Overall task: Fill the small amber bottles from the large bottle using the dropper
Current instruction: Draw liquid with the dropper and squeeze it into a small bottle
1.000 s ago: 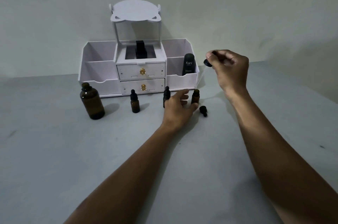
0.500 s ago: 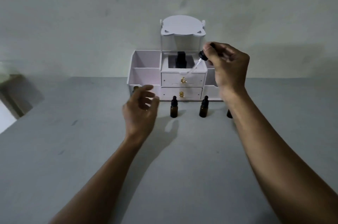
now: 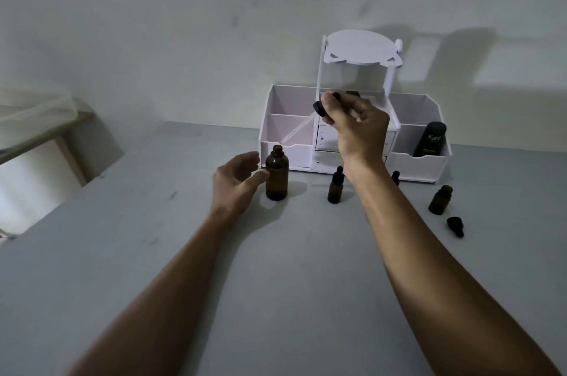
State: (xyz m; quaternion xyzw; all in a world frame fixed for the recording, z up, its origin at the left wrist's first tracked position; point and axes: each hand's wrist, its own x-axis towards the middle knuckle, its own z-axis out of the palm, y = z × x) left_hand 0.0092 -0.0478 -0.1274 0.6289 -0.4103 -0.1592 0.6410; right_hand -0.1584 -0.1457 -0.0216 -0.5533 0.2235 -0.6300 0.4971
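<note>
Tabletop (image 3: 171, 268) stretches wide on the near side, its edge falling away at the left. Right hand (image 3: 359, 130) pinches the dropper (image 3: 319, 108) by its bulb, glass tip just above the uncapped large bottle (image 3: 276, 176). Left hand (image 3: 236, 181), fingers loosely apart, has its thumb at that bottle's side.

Both forearms bare, extended forward over counter. Left hand (image 3: 236, 182) low, palm turned inward, fingers loosely curved, gripping nothing; thumb tip at or just short of contact ahead of it. Right hand (image 3: 359, 127) raised higher, wrist bent, thumb and fingertips pinching dropper (image 3: 319, 108) at its top.
</note>
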